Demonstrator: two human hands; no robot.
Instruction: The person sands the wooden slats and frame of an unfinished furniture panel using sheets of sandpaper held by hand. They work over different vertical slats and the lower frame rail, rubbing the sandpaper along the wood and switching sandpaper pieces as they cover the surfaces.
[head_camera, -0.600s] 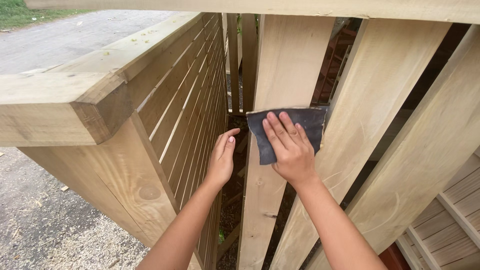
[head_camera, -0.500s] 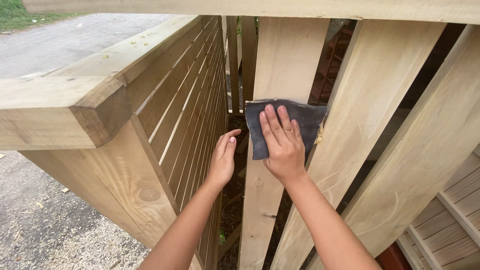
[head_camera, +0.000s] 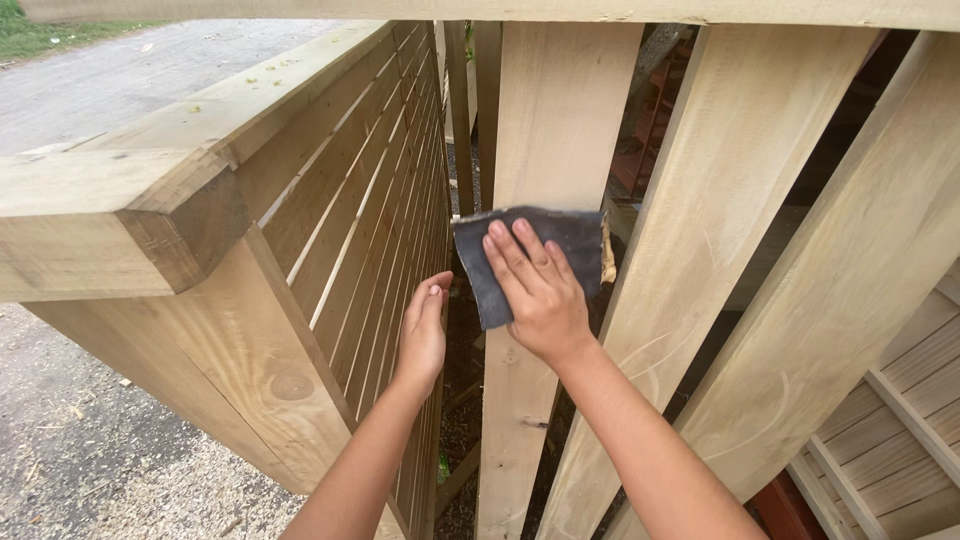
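Right hand (head_camera: 540, 300) pressed dark sandpaper sheet (head_camera: 555, 245) flat-fingered on pale upright plank (head_camera: 560, 120); unclamped, could slip. Left hand (head_camera: 425, 335) open against slatted wooden panel (head_camera: 370, 220), splinter risk.

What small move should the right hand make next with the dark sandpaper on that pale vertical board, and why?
Probably a short stroke down the pale vertical wooden board. The right hand presses the dark grey sandpaper sheet flat on the board's face, and bare wood runs on below the sheet. The left hand rests on the slatted wooden panel beside it, which looks like a steady brace.
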